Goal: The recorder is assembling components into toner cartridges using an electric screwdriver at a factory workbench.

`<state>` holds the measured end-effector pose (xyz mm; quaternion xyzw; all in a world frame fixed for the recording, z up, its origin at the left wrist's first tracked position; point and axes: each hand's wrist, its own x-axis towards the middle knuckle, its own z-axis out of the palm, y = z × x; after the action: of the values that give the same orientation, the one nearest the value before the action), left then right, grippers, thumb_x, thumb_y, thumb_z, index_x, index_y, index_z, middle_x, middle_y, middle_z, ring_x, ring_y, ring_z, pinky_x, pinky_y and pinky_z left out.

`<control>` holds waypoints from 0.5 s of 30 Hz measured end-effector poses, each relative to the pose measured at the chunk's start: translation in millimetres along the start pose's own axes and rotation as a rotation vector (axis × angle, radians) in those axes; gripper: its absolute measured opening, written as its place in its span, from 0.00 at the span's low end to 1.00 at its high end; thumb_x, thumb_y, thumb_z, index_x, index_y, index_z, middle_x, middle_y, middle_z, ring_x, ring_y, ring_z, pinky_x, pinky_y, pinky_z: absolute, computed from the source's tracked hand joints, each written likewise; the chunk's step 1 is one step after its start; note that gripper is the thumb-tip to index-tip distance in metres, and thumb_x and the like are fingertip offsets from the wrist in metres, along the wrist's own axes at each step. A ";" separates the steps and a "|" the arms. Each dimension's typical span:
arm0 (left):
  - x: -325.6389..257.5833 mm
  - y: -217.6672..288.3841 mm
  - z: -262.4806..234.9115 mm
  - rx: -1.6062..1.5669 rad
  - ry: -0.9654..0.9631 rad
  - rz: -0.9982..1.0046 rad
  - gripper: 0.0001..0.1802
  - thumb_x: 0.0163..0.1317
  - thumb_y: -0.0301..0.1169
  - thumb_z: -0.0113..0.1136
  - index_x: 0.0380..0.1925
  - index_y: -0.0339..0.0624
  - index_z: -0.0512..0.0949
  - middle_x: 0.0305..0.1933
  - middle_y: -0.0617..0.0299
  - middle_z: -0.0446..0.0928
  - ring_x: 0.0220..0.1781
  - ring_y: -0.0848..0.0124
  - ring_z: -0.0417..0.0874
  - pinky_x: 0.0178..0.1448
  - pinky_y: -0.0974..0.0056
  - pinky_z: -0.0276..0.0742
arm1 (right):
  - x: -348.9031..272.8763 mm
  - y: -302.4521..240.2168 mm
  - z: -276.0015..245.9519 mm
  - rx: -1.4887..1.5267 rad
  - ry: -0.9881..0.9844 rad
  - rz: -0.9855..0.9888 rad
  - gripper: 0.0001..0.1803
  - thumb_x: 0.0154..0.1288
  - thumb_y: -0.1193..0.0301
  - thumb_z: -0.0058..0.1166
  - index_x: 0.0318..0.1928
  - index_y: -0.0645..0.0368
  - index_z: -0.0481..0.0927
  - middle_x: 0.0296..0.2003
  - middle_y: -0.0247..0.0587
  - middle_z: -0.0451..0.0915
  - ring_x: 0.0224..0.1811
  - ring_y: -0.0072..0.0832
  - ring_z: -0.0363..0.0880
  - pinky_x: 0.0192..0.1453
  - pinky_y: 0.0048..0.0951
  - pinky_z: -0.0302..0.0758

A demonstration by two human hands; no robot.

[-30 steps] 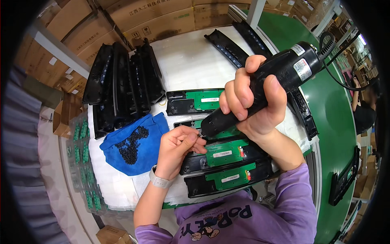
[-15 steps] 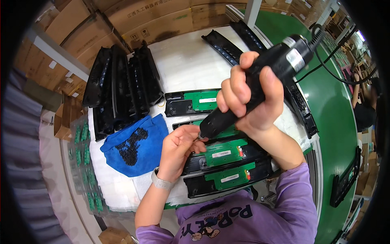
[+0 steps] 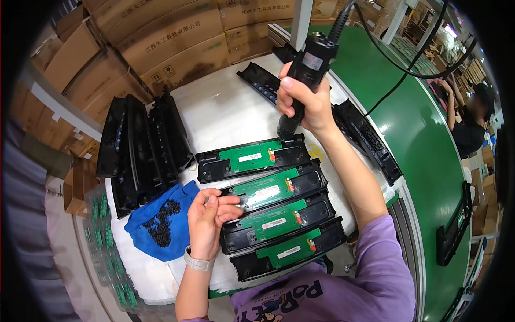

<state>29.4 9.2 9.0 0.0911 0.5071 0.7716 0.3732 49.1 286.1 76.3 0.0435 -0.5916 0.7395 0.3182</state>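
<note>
R hand (image 3: 303, 102) fist-tight round black electric screwdriver (image 3: 306, 72), tip down at far end of top housing (image 3: 252, 158). L hand (image 3: 206, 214) fingers curled, pinching at left end of 2nd housing (image 3: 273, 188); contents too small to tell. 4 housings w/ green boards on white pad (image 3: 225, 112). Blue cloth w/ black screws (image 3: 161, 217) just beside L hand.

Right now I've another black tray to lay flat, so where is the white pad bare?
The white pad is bare between the stacked black housings, the cardboard boxes and the top board tray. Crowded: four trays fill the middle, with the left hand and blue cloth of screws beside them.
</note>
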 end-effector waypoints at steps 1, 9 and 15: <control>0.8 -1.3 3.6 0.004 0.050 -0.003 0.10 0.69 0.32 0.40 0.40 0.36 0.65 0.32 0.45 0.78 0.23 0.65 0.81 0.28 0.68 0.77 | -0.1 3.6 -1.3 -0.011 -0.006 -0.002 0.11 0.56 0.71 0.54 0.35 0.64 0.68 0.14 0.35 0.66 0.11 0.20 0.63 0.17 0.22 0.62; -1.1 7.2 4.4 0.043 0.034 -0.061 0.12 0.70 0.35 0.38 0.36 0.39 0.67 0.13 0.66 0.63 0.08 0.82 0.54 0.13 0.76 0.50 | 0.7 9.2 -4.5 -0.085 -0.009 0.005 0.11 0.55 0.72 0.55 0.35 0.64 0.69 0.14 0.34 0.66 0.11 0.19 0.63 0.17 0.22 0.62; 0.0 7.8 1.2 -0.055 0.009 -0.073 0.08 0.68 0.31 0.41 0.36 0.40 0.68 0.13 0.72 0.55 0.13 0.84 0.50 0.16 0.76 0.45 | -1.7 9.5 5.3 -0.159 -0.061 0.011 0.11 0.53 0.72 0.57 0.23 0.62 0.69 0.12 0.33 0.67 0.10 0.19 0.63 0.16 0.22 0.62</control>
<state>26.2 8.4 16.2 0.0591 0.4903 0.7715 0.4011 43.8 279.7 69.1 0.0372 -0.6580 0.6903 0.2984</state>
